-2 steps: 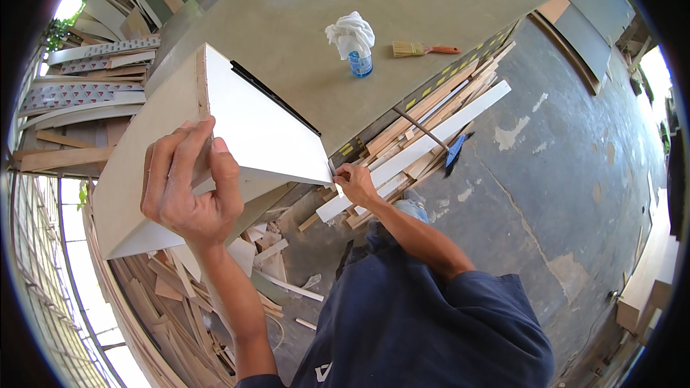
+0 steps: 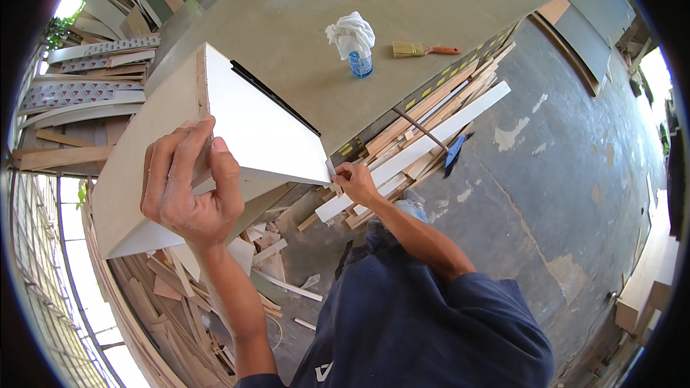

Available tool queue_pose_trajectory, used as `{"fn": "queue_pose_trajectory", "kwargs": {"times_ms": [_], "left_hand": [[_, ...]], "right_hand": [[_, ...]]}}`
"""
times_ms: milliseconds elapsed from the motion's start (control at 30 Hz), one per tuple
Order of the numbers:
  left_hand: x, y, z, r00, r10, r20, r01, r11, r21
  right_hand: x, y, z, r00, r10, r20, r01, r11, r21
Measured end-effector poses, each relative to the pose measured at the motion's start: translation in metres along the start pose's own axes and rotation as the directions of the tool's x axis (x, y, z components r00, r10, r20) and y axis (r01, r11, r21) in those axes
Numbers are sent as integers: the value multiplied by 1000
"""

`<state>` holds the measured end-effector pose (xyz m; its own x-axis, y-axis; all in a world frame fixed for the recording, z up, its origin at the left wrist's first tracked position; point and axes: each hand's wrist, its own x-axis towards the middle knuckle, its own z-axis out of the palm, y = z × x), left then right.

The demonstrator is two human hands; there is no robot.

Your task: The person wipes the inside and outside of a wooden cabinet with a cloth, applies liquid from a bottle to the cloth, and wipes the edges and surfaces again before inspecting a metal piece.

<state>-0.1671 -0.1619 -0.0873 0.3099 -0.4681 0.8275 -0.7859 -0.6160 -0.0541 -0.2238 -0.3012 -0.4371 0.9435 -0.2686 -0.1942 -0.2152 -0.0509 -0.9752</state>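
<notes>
A white-faced panel assembly (image 2: 262,118) rests at the left part of a big work table, its pale side board (image 2: 154,151) sloping down toward the left. My left hand (image 2: 190,179) is raised at the panel's near-left edge, fingers curled and thumb close to the index finger; whatever they pinch is hidden behind them. At the panel's near-right corner, my right hand (image 2: 354,182) pinches a small thin pale piece (image 2: 331,167) against the edge. A black strip (image 2: 277,97) lies along the panel's far side.
On the table (image 2: 266,0) stand a blue-labelled bottle (image 2: 361,65) topped with a white cloth (image 2: 351,32) and, beside it, a paintbrush (image 2: 424,49). Wood strips (image 2: 424,133) and a blue-headed broom (image 2: 454,152) lie along the table's right side. Offcuts (image 2: 169,287) pile up at lower left.
The thin piece in my right hand has tilted slightly, and the right fingers have shifted a little with it. My left hand stays in place.
</notes>
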Motion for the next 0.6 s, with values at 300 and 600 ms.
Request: {"fn": "queue_pose_trajectory", "kwargs": {"times_ms": [300,600], "left_hand": [[1,2,1,1000,6,-3,-6,1000,-2],[-13,-4,-4,999,13,-53,-18,995,-100]], "right_hand": [[-3,-1,6,999,22,-49,-25,997,-74],[-5,-6,10,994,84,-70,-89,993,-75]]}}
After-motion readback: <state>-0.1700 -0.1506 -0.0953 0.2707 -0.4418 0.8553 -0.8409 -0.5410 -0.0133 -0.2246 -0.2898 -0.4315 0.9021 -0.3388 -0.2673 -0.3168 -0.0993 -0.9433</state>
